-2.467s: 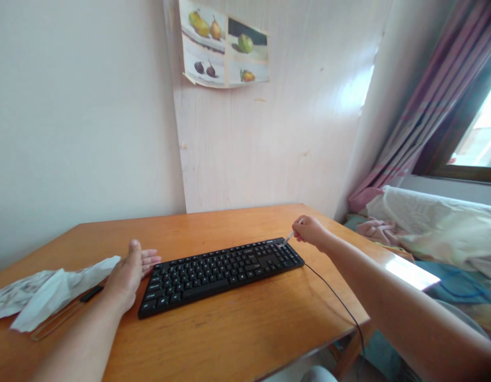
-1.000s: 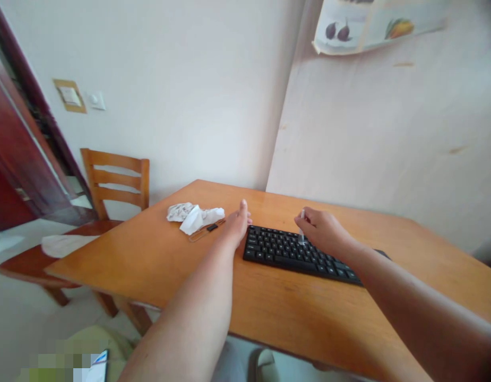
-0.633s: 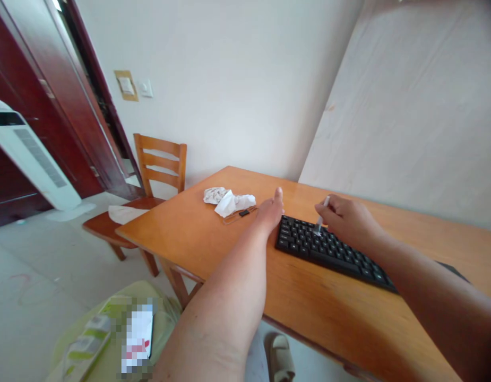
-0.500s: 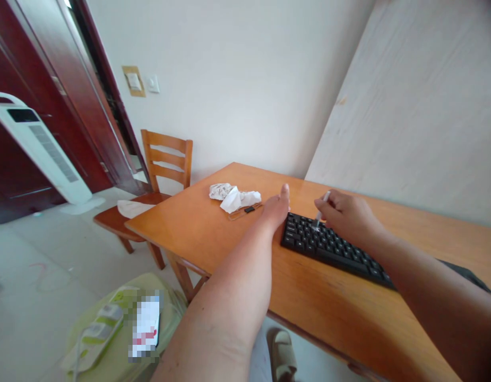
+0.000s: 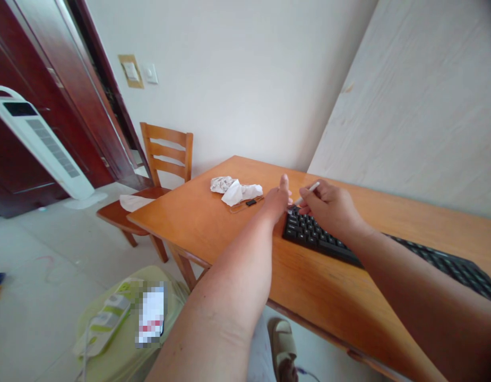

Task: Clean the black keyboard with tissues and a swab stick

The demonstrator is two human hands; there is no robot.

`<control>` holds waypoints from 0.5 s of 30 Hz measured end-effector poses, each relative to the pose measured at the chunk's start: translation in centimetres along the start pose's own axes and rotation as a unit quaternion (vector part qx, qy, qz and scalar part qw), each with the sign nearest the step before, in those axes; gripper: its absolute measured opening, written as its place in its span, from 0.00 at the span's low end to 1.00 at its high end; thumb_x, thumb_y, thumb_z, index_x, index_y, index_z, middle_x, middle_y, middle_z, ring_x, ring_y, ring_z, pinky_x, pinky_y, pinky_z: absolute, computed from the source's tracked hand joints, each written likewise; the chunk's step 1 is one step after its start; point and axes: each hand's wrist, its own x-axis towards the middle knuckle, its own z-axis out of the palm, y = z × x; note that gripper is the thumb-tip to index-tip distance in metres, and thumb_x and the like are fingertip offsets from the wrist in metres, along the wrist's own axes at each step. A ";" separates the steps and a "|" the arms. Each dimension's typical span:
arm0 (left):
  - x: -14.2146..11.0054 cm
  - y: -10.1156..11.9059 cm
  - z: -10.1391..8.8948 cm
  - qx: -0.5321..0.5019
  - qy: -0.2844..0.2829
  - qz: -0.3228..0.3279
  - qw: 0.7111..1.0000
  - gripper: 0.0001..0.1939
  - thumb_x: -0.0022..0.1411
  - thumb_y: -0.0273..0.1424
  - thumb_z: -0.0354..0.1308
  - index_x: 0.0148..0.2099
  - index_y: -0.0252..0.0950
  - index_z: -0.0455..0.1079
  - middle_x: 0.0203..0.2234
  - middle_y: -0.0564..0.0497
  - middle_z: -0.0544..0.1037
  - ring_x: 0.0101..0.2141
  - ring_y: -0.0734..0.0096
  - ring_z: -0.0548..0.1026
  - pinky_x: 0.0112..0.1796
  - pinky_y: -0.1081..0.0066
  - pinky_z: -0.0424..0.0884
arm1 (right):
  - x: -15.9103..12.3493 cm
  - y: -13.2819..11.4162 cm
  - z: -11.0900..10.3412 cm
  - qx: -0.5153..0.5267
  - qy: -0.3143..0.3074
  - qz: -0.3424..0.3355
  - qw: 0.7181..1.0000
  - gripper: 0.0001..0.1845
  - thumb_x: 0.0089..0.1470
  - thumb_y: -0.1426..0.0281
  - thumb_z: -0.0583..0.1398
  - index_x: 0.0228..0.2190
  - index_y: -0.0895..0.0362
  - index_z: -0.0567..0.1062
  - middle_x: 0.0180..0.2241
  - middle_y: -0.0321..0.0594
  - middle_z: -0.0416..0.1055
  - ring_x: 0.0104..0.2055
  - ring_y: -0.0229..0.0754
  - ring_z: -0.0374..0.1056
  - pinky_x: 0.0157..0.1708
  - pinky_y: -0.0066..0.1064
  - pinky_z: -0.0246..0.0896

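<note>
A black keyboard (image 5: 325,240) lies across the wooden table, partly covered by my right forearm. My right hand (image 5: 328,204) is closed around the pale handle of a small brush (image 5: 309,192). The brush is tilted, its head down at the keyboard's far left corner. Against the left end of the keyboard rests my left hand (image 5: 277,204), thumb stretched upward and apart from the fingers. Only some fingertips of that hand show; the rest are hidden behind the palm.
Crumpled white paper (image 5: 237,191) and a small black item (image 5: 251,202) with a thin cord lie on the table (image 5: 181,223) to the left. A wooden chair (image 5: 168,151) stands beyond. A stool (image 5: 121,366) at lower left bears a power strip (image 5: 110,318) and a phone.
My right hand has moved left along the keyboard with the brush, which now leans more and sits at the far left corner. My left hand stays at the keyboard's end.
</note>
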 end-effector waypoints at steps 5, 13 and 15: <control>-0.5 0.5 -0.1 -0.017 0.043 -0.011 0.999 0.50 0.58 0.67 0.28 0.46 0.29 0.73 0.40 0.34 0.80 0.39 0.57 0.79 0.38 0.66 0.71 | -0.6 0.7 0.3 0.092 0.008 0.042 0.995 0.14 0.62 0.58 0.56 0.35 0.56 0.71 0.28 0.41 0.77 0.27 0.41 0.75 0.25 0.27 0.64; -0.6 0.4 -0.1 -0.030 0.057 -0.007 0.998 0.45 0.59 0.66 0.34 0.42 0.30 0.72 0.38 0.34 0.80 0.38 0.60 0.79 0.38 0.67 0.73 | -1.2 1.5 -3.0 -0.146 0.087 0.017 0.985 0.15 0.61 0.61 0.54 0.26 0.55 0.70 0.22 0.39 0.72 0.24 0.40 0.68 0.24 0.29 0.54; -0.5 0.4 -0.2 -0.028 0.053 -0.012 0.998 0.45 0.59 0.66 0.34 0.42 0.30 0.72 0.38 0.34 0.80 0.38 0.59 0.79 0.38 0.67 0.73 | -1.3 1.1 -3.2 -0.126 0.104 0.015 0.986 0.16 0.62 0.60 0.54 0.27 0.55 0.70 0.22 0.39 0.72 0.24 0.40 0.68 0.24 0.29 0.54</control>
